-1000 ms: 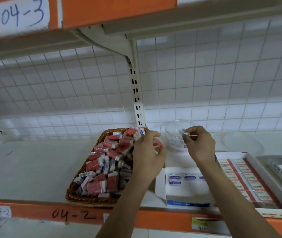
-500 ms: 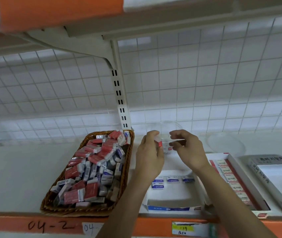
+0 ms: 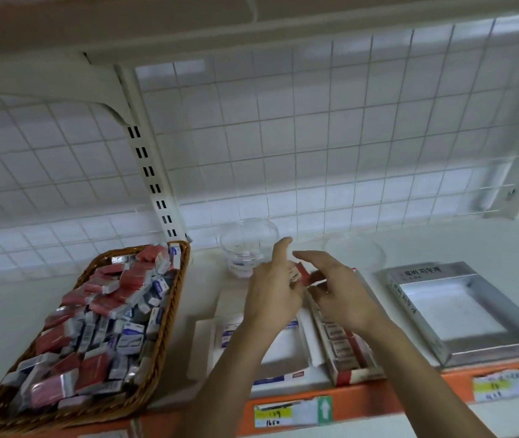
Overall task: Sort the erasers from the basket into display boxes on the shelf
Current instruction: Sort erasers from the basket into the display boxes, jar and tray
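Pinching a red eraser [image 3: 299,275], the left hand [image 3: 272,295] hovers right of the wicker basket [image 3: 171,311]. Farther from the basket, the right hand [image 3: 340,292] meets that eraser; I cannot tell whether it grips.

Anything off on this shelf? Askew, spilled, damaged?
Only minor: the shelf-edge price labels look torn and ragged along their tops. Erasers lie jumbled in the basket, but none hang over its rim.

Basket [image 3: 169,314] left; 3 display boxes [image 3: 286,358] right; bowl [image 3: 248,245] behind.
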A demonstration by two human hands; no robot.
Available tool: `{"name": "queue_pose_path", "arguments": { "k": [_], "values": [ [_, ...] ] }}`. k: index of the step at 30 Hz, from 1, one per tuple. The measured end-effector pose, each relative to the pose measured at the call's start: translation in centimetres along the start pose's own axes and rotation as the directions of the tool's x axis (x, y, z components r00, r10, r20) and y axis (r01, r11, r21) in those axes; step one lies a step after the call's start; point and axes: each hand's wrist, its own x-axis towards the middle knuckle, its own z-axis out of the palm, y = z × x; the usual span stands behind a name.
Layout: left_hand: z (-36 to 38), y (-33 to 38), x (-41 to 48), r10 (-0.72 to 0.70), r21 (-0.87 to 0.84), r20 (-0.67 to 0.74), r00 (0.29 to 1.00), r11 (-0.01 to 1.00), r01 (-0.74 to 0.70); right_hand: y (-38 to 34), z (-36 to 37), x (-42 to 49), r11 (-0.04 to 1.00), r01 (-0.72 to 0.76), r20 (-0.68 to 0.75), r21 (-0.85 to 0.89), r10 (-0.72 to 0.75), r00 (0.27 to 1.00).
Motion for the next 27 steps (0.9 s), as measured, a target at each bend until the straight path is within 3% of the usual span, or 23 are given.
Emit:
{"name": "queue_pose_path", "arguments": {
  "k": [4,9,12,21,27],
  "values": [
    [1.6,0.4,0.1,0.060,-0.052,0.012,0.998,0.997,-0.059,1.6,-0.8,-0.4,0.995,-0.056,-0.099,-0.087,0.047,0.994],
    [2.5,-0.1,0.1,0.045,0.148,0.017,0.999,0.988,-0.047,3.1,-1.3,-0.9,0.974,-0.212,-0.210,-0.083,0.191,0.959],
    [3.3,-0.6,-0.1,0.017,0.216,0.035,0.999,0.976,-0.025,3.2,-1.2,-0.9,0.966,-0.245,-0.206,-0.077,0.225,0.952],
    [4.0,-1.3,-0.4,0.008,0.186,0.004,1.000,0.983,-0.009,3.1,-0.4,-0.6,0.949,-0.269,-0.168,-0.163,0.242,0.955],
    [4.1,-1.2,-0.5,0.001,0.222,-0.002,1.000,0.975,-0.001,3.6,-0.2,-0.6,0.938,-0.279,-0.226,-0.204,0.232,0.946]
  ]
}}
